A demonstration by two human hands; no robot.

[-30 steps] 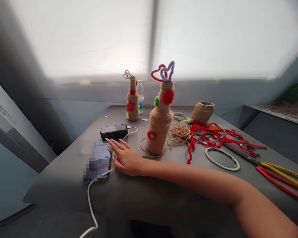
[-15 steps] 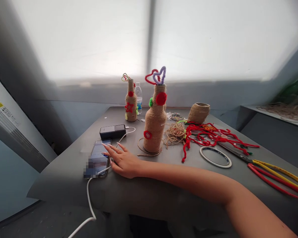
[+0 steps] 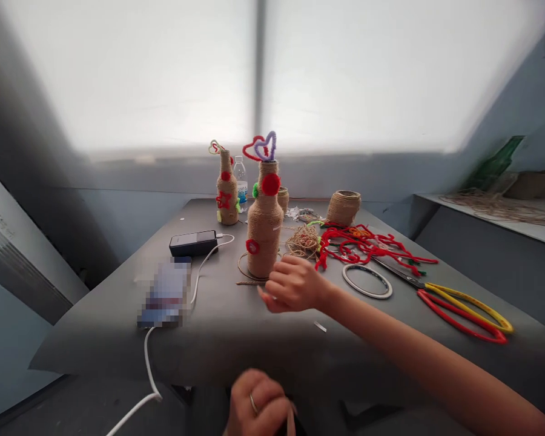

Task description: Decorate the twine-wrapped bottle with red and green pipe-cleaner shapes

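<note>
A twine-wrapped bottle [image 3: 264, 233] stands upright mid-table, with red and green trims on it and red and purple fuzzy hearts at its mouth. Just right of its base, my right hand [image 3: 293, 284] hangs over the table with fingers curled in; nothing shows in it. At the bottom edge is my left hand [image 3: 258, 402], wearing a ring, fingers closed; a thin pale thing shows by its fingertips, too blurred to name. Loose twine [image 3: 303, 242] and red fuzzy stems [image 3: 367, 242] lie to the right of the bottle.
A phone [image 3: 166, 293], power bank [image 3: 193, 243] and white cable are at left. Behind stand another decorated bottle [image 3: 227, 200], a plastic bottle [image 3: 240, 188] and a twine-wrapped jar [image 3: 344, 208]. A white ring [image 3: 367, 281], scissors [image 3: 463, 309] and small white strip [image 3: 320, 327] lie at right.
My right hand has left the phone, moved right to beside the bottle's base, and its fingers have curled. My left hand has come into view at the bottom. The view has shifted right.
</note>
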